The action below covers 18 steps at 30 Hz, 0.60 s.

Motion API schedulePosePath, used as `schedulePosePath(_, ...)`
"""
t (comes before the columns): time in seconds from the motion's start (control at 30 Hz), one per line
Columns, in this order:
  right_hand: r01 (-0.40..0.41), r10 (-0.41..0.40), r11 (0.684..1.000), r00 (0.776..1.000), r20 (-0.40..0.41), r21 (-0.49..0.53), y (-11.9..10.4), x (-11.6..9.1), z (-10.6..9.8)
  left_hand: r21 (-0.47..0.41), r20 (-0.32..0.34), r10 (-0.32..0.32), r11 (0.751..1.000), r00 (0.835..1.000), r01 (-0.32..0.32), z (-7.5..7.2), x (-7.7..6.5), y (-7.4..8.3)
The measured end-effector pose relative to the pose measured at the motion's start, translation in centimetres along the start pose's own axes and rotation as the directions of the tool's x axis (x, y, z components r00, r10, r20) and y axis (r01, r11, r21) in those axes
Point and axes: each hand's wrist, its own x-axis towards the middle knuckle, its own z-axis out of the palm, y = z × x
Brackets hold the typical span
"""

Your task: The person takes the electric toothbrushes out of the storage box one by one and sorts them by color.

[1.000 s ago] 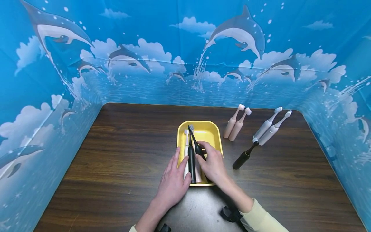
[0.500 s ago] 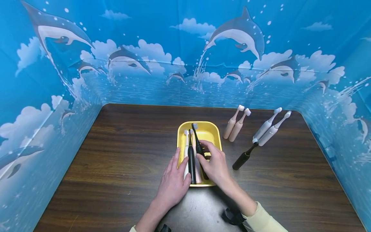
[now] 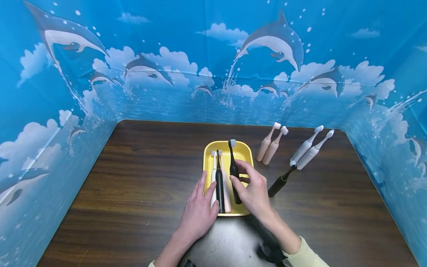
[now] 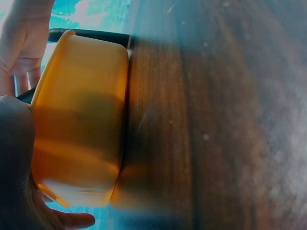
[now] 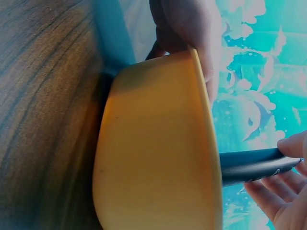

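Observation:
My right hand [image 3: 255, 191] pinches a black electric toothbrush [image 3: 233, 167], bristles up, over the right half of a yellow tray [image 3: 241, 148]. In the right wrist view thumb and fingers hold its dark handle [image 5: 256, 165], which rises past the tray's rim. My left hand [image 3: 197, 215] holds the tray's front left side, some fingers outside the wall, others and the thumb reaching over the rim. Inside the tray a white toothbrush [image 3: 214, 172], a second black one [image 3: 219, 185] and a pink one [image 3: 226, 185] lie side by side; left fingers partly cover the white one.
Right of the tray stand two pink toothbrushes [image 3: 271, 150], two white ones [image 3: 307, 152] and another black one [image 3: 281, 181], all upright. A blue dolphin-printed cloth [image 3: 166, 100] walls the dark wooden table [image 3: 140, 178] at the back and sides.
My right hand has moved the black toothbrush to the right, apart from the others, and turned it from leaning left to nearly straight. The pink toothbrush shows more. My left hand has stayed put.

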Motion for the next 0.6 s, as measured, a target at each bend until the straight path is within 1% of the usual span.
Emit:
schedulePosePath(0.2,0.008,-0.008,1.000,1.000,-0.015,-0.004,-0.4,0.1,-0.4,0.000,0.001,0.001,1.000,1.000,-0.001,-0.1,-0.1,0.0)
schedulePosePath(0.43,0.023,-0.023,1.000,0.999,-0.026,-0.004,-1.0,0.0,-0.8,0.001,0.013,-0.017,1.000,1.000,0.017,-0.1,-0.1,0.0)
schedulePosePath(0.6,0.051,-0.050,0.999,0.997,-0.057,0.003,-1.7,-0.1,-1.4,0.000,0.021,-0.020,1.000,1.000,0.020,0.0,0.0,0.0)
